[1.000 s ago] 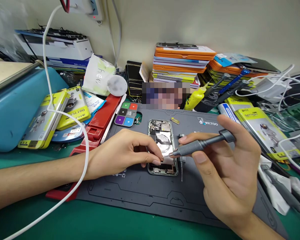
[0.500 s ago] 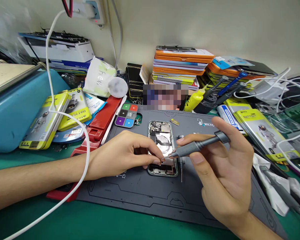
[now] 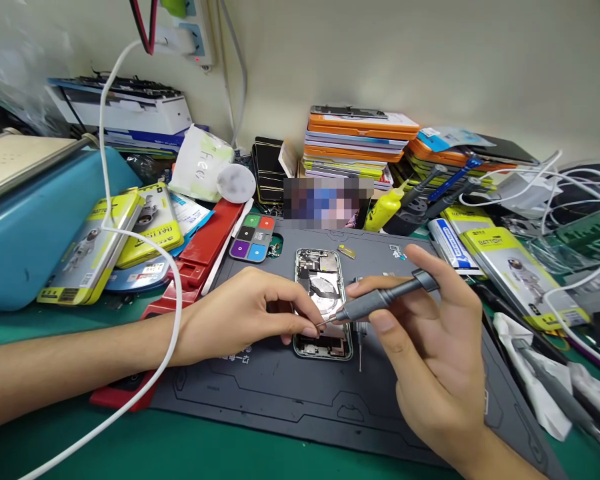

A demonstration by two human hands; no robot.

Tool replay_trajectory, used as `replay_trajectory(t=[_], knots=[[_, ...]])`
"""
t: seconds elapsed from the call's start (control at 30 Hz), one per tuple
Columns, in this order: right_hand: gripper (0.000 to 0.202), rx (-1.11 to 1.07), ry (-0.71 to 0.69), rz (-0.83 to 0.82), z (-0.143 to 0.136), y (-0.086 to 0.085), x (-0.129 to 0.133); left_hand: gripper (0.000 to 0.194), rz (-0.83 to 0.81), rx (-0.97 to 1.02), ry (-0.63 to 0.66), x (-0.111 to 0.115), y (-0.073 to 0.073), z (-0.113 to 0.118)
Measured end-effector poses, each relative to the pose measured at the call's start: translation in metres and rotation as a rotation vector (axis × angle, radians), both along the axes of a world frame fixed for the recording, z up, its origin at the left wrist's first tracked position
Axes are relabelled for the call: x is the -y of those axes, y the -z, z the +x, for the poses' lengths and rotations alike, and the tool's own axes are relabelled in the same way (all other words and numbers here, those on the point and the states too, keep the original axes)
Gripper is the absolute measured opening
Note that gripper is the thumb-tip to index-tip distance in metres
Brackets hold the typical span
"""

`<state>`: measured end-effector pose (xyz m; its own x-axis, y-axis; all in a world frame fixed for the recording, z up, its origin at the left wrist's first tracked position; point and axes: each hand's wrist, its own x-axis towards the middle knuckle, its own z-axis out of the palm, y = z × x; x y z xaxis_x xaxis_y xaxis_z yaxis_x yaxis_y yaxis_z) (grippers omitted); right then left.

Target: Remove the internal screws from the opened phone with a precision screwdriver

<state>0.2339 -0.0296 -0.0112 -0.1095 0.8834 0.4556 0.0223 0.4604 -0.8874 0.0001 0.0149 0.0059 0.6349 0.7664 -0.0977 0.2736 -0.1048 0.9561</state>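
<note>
An opened phone (image 3: 325,285) lies on the dark grey work mat (image 3: 260,400), its inner parts exposed. My right hand (image 3: 435,353) is closed on a grey precision screwdriver (image 3: 380,300), forefinger and thumb along the handle and another finger at its cap. The screwdriver slants down to the left, its tip at the fingertips of my left hand (image 3: 253,310). Over the lower half of the phone, those left fingers are pinched together; whatever is between them is too small to make out. A second screwdriver (image 3: 360,347) lies just right of the phone, partly behind my right hand.
A white cable (image 3: 177,300) loops across my left forearm. Red tool (image 3: 200,253) and yellow battery boxes (image 3: 90,247) lie left; more battery boxes (image 3: 525,273) lie right. At the back stand stacked orange cases (image 3: 360,127), a yellow bottle (image 3: 385,208) and a tool holder (image 3: 415,213).
The view has shifted slightly, so most things sit a little lower. Both hands keep their grips, and the screwdriver tip stays at my left fingertips over the phone.
</note>
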Motion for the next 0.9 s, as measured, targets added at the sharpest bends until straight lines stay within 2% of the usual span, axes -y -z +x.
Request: replay_trajectory(t=[0.37, 0.9], knots=[[0.05, -0.031, 0.0, -0.148, -0.0004, -0.0035, -0.0012, 0.01, 0.018, 0.014, 0.01, -0.001, -0.0012, 0.0009], [0.049, -0.143, -0.072, -0.243, 0.0026, -0.0026, -0.0085, 0.011, 0.043, 0.085, 0.082, 0.0009, 0.0014, -0.0027]])
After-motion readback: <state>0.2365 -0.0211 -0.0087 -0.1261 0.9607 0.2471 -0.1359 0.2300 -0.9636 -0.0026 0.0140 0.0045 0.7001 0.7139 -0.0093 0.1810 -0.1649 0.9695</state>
